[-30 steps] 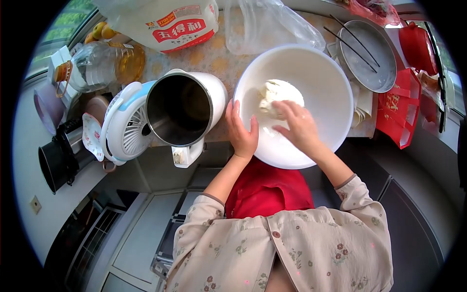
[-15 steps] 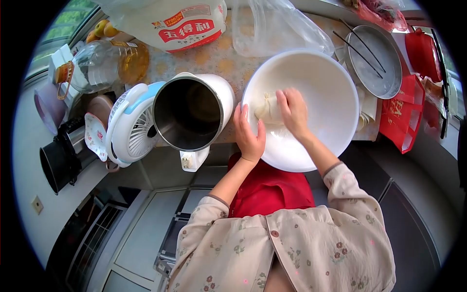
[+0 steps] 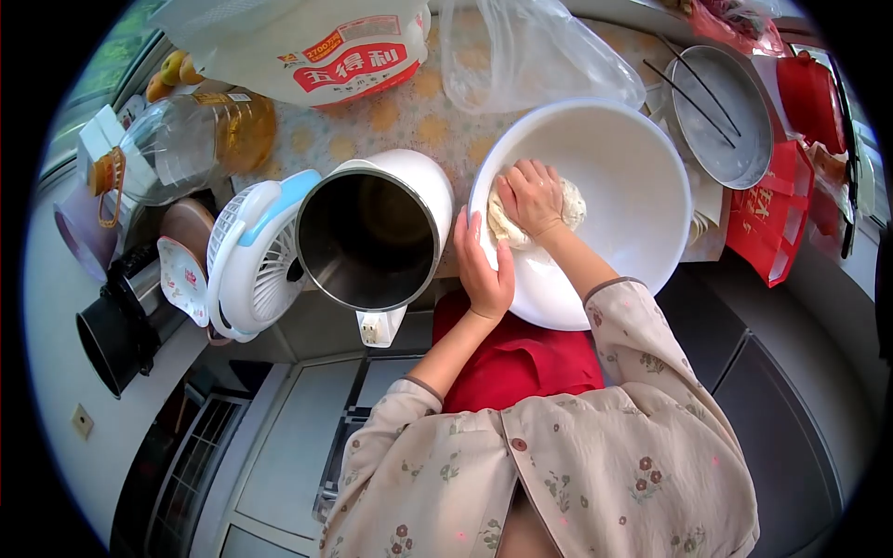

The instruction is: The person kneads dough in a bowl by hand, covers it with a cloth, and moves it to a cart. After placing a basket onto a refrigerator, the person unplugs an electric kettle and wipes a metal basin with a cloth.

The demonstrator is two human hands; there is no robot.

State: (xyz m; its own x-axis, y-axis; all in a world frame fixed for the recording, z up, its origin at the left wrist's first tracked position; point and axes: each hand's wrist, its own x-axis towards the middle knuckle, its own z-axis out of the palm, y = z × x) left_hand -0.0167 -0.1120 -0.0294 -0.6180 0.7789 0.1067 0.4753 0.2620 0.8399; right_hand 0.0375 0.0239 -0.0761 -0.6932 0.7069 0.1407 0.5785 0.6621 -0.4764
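The right hand (image 3: pixel 533 200), fingers together and curled over, presses on a lump of dough (image 3: pixel 573 206) in the left part of the big white mixing bowl (image 3: pixel 642 209). Over at the bowl's left rim the left hand (image 3: pixel 486 279) leans, thumb spread from its fingers, near a steel-lined white jug (image 3: pixel 425 181) on the counter (image 3: pixel 400 116).
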